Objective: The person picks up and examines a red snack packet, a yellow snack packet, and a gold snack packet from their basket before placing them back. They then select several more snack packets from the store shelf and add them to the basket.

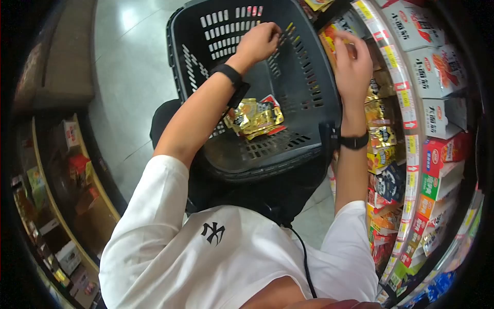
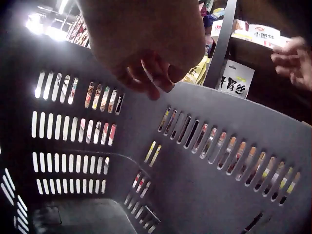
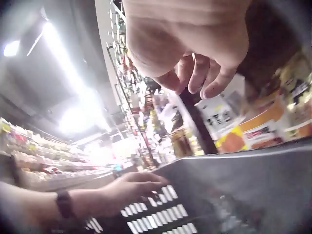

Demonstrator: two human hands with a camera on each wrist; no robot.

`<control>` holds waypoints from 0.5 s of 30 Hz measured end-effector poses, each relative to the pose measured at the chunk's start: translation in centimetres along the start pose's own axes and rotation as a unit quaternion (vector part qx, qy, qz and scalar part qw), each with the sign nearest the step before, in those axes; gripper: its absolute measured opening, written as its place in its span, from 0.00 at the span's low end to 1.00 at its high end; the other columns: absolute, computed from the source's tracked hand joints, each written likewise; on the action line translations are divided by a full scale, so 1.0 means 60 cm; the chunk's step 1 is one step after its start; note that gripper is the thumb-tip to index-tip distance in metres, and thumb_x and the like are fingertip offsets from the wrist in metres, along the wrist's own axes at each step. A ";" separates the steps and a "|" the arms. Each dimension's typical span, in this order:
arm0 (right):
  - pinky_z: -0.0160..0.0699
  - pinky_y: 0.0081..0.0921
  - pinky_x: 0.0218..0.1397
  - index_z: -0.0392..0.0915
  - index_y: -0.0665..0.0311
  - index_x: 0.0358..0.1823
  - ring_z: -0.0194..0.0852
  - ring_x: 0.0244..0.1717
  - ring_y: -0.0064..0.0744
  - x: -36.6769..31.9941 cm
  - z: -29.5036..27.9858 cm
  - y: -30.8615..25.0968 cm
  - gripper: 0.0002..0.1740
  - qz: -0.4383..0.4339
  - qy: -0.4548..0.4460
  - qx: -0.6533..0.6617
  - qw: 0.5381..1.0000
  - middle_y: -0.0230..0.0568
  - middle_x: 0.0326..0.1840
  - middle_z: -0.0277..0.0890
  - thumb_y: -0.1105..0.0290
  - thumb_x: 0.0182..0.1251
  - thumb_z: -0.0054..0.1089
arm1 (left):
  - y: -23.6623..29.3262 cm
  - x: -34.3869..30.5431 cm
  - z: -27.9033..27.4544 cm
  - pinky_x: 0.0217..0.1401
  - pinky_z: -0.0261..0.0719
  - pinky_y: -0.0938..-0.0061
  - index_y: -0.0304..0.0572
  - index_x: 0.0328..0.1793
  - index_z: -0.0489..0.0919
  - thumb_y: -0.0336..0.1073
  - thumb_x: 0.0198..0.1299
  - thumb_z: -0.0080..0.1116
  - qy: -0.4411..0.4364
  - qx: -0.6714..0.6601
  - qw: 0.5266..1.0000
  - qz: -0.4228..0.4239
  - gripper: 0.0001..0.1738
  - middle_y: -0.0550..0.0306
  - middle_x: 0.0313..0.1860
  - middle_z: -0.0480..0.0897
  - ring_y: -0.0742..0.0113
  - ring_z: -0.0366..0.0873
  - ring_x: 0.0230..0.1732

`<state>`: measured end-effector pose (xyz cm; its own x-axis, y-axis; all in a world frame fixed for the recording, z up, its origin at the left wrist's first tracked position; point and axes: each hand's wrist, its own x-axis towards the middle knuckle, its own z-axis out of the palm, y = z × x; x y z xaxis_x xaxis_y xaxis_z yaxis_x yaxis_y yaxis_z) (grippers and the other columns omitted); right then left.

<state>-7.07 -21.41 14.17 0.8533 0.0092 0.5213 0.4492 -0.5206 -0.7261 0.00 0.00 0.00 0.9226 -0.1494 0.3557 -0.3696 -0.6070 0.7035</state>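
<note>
In front of the person, between a pale floor on the left and a stocked shelf with a white price-label rail [image 1: 406, 98] on the right, a large black plastic basket with slotted walls [image 1: 234, 164] is set with its mouth upward. At its near end, a small heap of shiny gold foil packets with touches of red [image 1: 254, 119] is seen on the bottom.

The left hand [image 1: 259, 42] is held over the far part of the basket, its fingers loosely curled; nothing is seen to be gripped. The right hand [image 1: 354, 67] is held on the shelf side of the basket's right wall, with fingers bent and slightly parted; nothing is seen in its grasp. Beyond these fingers an orange-and-yellow printed packet [image 3: 261, 124] is shown among the goods, and whether it is touched cannot be told.

The step in hand is judged to be a pick from the shelf, with the basket being filled. For the next move, one packet would need to be singled out, pinched by its edge and lifted over the right rim. Care would be needed, as neighbouring packets could be dragged along.
</note>
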 end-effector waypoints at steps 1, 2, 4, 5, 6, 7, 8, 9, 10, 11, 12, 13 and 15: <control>0.81 0.23 0.56 0.85 0.63 0.56 0.86 0.53 0.26 0.020 0.026 -0.011 0.12 -0.015 -0.001 0.022 1.000 0.36 0.52 0.87 0.70 0.76 0.61 | -0.001 0.000 0.007 0.55 0.83 0.56 0.37 0.54 0.84 0.38 0.70 0.59 0.001 0.007 1.000 0.009 0.14 0.41 0.48 0.87 0.43 0.86 0.51; 0.81 0.23 0.52 0.86 0.64 0.54 0.87 0.51 0.25 0.039 0.059 -0.019 0.12 0.029 -0.013 0.094 0.995 0.36 0.49 0.88 0.68 0.76 0.61 | -0.002 -0.001 0.014 0.55 0.82 0.54 0.37 0.54 0.84 0.37 0.68 0.59 -0.002 -0.001 1.000 -0.004 0.15 0.39 0.48 0.87 0.40 0.85 0.51; 0.81 0.23 0.51 0.86 0.65 0.53 0.87 0.49 0.25 0.035 0.148 0.013 0.12 0.009 -0.031 0.134 0.990 0.36 0.48 0.88 0.67 0.76 0.60 | -0.037 -0.027 0.015 0.56 0.82 0.52 0.39 0.52 0.84 0.37 0.64 0.56 -0.044 0.037 0.998 0.000 0.15 0.40 0.47 0.87 0.40 0.85 0.52; 0.81 0.23 0.51 0.86 0.65 0.53 0.87 0.49 0.26 0.025 0.177 0.040 0.13 0.020 -0.053 0.130 0.990 0.37 0.48 0.89 0.67 0.75 0.60 | -0.044 -0.032 0.023 0.57 0.82 0.51 0.40 0.50 0.85 0.37 0.62 0.55 -0.058 0.042 0.997 0.000 0.15 0.41 0.47 0.86 0.40 0.84 0.52; 0.82 0.25 0.52 0.86 0.65 0.54 0.88 0.49 0.29 0.010 0.197 0.073 0.14 0.026 -0.070 0.077 0.994 0.39 0.48 0.89 0.65 0.74 0.61 | -0.055 -0.026 0.031 0.56 0.83 0.51 0.40 0.49 0.85 0.37 0.59 0.56 -0.098 0.032 0.995 -0.002 0.16 0.39 0.48 0.87 0.40 0.85 0.52; 0.82 0.27 0.54 0.86 0.64 0.54 0.88 0.49 0.32 -0.016 0.218 0.105 0.15 0.037 -0.086 0.029 0.995 0.41 0.48 0.90 0.64 0.73 0.62 | -0.057 -0.032 0.028 0.56 0.83 0.50 0.39 0.48 0.85 0.39 0.60 0.58 -0.126 0.043 0.991 -0.019 0.16 0.38 0.45 0.87 0.39 0.85 0.51; 0.82 0.31 0.58 0.85 0.64 0.56 0.89 0.52 0.39 -0.040 0.228 0.124 0.19 0.090 -0.117 -0.008 0.989 0.45 0.52 0.89 0.59 0.71 0.64 | -0.063 -0.030 0.039 0.55 0.83 0.50 0.38 0.48 0.85 0.40 0.60 0.58 -0.108 0.064 0.992 -0.022 0.16 0.38 0.45 0.87 0.38 0.85 0.51; 0.82 0.32 0.59 0.85 0.64 0.56 0.88 0.54 0.40 -0.038 0.234 0.123 0.20 0.100 -0.144 -0.029 0.984 0.46 0.53 0.89 0.59 0.71 0.65 | -0.066 -0.033 0.042 0.55 0.83 0.50 0.37 0.48 0.85 0.40 0.60 0.59 -0.092 0.084 0.992 -0.027 0.16 0.38 0.45 0.88 0.38 0.85 0.51; 0.82 0.33 0.60 0.85 0.64 0.56 0.88 0.55 0.41 -0.047 0.229 0.127 0.21 0.117 -0.174 -0.055 0.976 0.46 0.54 0.89 0.58 0.70 0.65 | -0.069 -0.053 0.047 0.55 0.84 0.49 0.36 0.48 0.85 0.42 0.61 0.59 -0.100 0.086 0.991 -0.026 0.18 0.36 0.45 0.88 0.37 0.85 0.50; 0.82 0.34 0.61 0.85 0.64 0.57 0.88 0.56 0.43 -0.056 0.225 0.129 0.22 0.133 -0.204 -0.081 0.967 0.47 0.55 0.88 0.57 0.70 0.65 | -0.073 -0.038 0.051 0.55 0.84 0.48 0.38 0.48 0.86 0.42 0.61 0.59 -0.119 0.078 0.989 -0.050 0.17 0.36 0.47 0.88 0.37 0.86 0.50; 0.82 0.35 0.63 0.85 0.65 0.57 0.87 0.59 0.43 -0.056 0.218 0.125 0.23 0.160 -0.212 -0.051 0.963 0.47 0.57 0.88 0.56 0.70 0.64 | -0.078 -0.046 0.057 0.55 0.84 0.48 0.40 0.48 0.86 0.41 0.60 0.59 -0.134 0.072 0.987 -0.049 0.16 0.37 0.47 0.88 0.37 0.86 0.51; 0.82 0.35 0.63 0.85 0.64 0.57 0.87 0.59 0.43 -0.055 0.216 0.120 0.22 0.166 -0.212 -0.042 0.962 0.47 0.56 0.88 0.56 0.70 0.64 | -0.080 -0.052 0.058 0.55 0.84 0.48 0.41 0.48 0.87 0.40 0.60 0.59 -0.149 0.067 0.985 -0.048 0.15 0.37 0.48 0.88 0.37 0.86 0.51; 0.82 0.35 0.63 0.85 0.64 0.58 0.87 0.59 0.43 -0.062 0.220 0.111 0.22 0.181 -0.216 -0.021 0.959 0.47 0.56 0.88 0.56 0.70 0.64 | -0.112 -0.068 0.085 0.55 0.84 0.50 0.42 0.48 0.88 0.40 0.60 0.59 -0.201 0.126 0.971 -0.024 0.15 0.38 0.48 0.88 0.38 0.86 0.51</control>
<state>-3.77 -13.66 1.48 0.9855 0.1696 -0.0018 0.1002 -0.5907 -0.8007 -0.69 0.71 -9.31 0.9258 -0.3774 0.0214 -0.3320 -0.7847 0.5234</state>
